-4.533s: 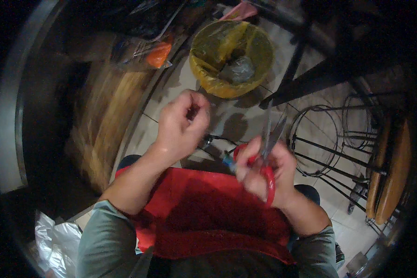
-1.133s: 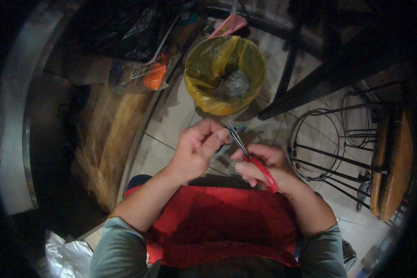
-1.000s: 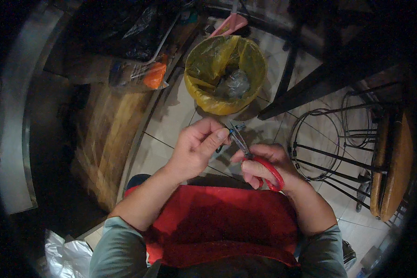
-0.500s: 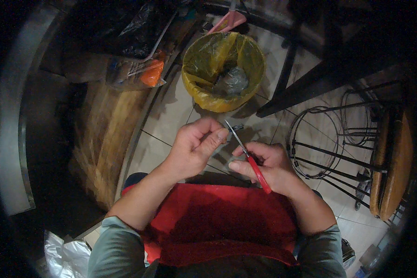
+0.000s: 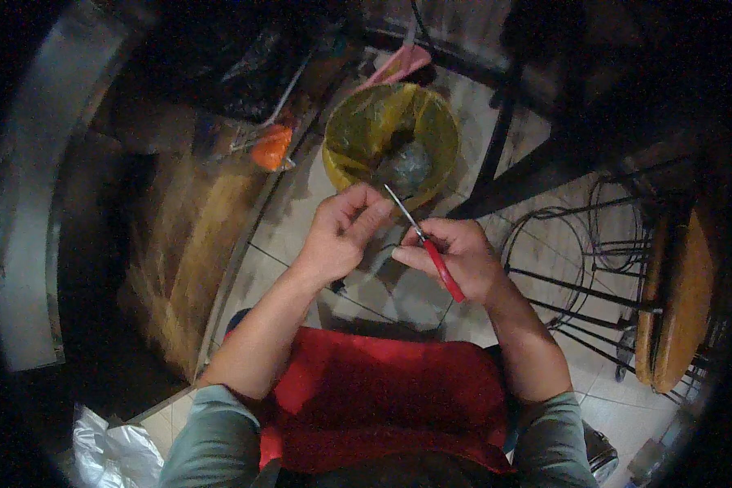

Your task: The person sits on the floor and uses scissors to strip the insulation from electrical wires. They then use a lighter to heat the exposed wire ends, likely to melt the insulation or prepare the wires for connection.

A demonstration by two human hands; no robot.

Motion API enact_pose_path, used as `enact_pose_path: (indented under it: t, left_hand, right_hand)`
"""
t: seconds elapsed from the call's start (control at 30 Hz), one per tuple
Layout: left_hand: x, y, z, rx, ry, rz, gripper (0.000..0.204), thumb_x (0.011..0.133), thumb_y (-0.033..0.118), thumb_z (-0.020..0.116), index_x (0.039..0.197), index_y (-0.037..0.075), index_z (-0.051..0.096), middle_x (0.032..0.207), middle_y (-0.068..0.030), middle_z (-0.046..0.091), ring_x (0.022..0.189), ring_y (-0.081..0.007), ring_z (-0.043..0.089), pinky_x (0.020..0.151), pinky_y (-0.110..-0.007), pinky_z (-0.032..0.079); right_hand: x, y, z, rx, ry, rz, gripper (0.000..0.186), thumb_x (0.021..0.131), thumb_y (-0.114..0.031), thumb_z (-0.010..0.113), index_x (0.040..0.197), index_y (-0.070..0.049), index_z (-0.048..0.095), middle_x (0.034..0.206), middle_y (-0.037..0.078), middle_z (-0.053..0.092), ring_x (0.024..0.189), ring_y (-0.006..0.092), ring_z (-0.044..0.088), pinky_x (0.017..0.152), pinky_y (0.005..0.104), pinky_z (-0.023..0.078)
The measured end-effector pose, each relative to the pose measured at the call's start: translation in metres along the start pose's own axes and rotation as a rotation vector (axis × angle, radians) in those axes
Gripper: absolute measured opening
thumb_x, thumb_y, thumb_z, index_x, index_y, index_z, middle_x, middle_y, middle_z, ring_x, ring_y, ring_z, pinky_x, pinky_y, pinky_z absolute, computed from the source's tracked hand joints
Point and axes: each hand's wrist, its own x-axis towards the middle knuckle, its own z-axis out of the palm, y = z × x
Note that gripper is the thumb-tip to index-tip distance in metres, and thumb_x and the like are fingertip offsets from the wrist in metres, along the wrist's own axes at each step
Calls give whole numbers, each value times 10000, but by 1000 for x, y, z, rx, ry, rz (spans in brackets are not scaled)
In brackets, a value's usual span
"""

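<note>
reaching closer to the yellow-lined bin [image 5: 339, 159] than before, the right hand [image 5: 467, 259] grips red-handled scissors [image 5: 441, 270], blades together; the left hand's grip [image 5: 341, 229] is pinched closed, contents unclear.

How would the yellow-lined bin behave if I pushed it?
The bin is probably light: crumpled clear plastic is the main content showing. Its yellow liner looks thin and creased, so likely floppy to grip. On the smooth-looking tiled floor, it may slide.
</note>
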Motion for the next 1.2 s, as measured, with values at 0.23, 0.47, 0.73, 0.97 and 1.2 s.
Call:
enact_pose_path:
  t: [0.23,0.47,0.73,0.97,1.2]
  left_hand:
    - [18,-23,-13,-129,53,-6,166,960,163,537,872,28,580,797,13,601,749,-57,510,687,-223,411]
    - [20,-32,-16,-265,-37,-63,174,959,185,531,898,35,596,820,-37,621,772,-135,570,740,-284,450]
    - [15,-11,-16,-500,-83,-204,132,948,149,536,937,30,593,859,-47,625,793,-144,579,741,-293,469]
    - [2,-12,4,24,-88,18,132,858,-45,592,973,13,564,878,-25,615,857,-102,565,804,-256,463]
    - [-5,-4,9,-89,-35,2,240,841,-111,589,1040,9,531,930,-37,629,894,-108,613,784,-244,488]
  right_hand:
    - [30,19,13,221,55,23,244,796,-232,767,781,-37,620,584,-52,502,545,33,452,491,224,368]
    - [38,33,18,305,146,96,229,827,-227,729,900,-43,615,586,-18,523,432,58,477,393,205,353]
    - [34,31,12,428,333,-161,349,790,-169,765,1048,-52,560,799,14,592,685,98,580,605,246,482]
    - [30,45,22,104,463,-350,385,791,-141,757,1101,-52,547,841,45,621,802,118,605,719,261,497]
    - [24,38,12,736,373,-117,309,785,-71,720,1057,-54,576,820,57,625,660,148,611,597,281,491]
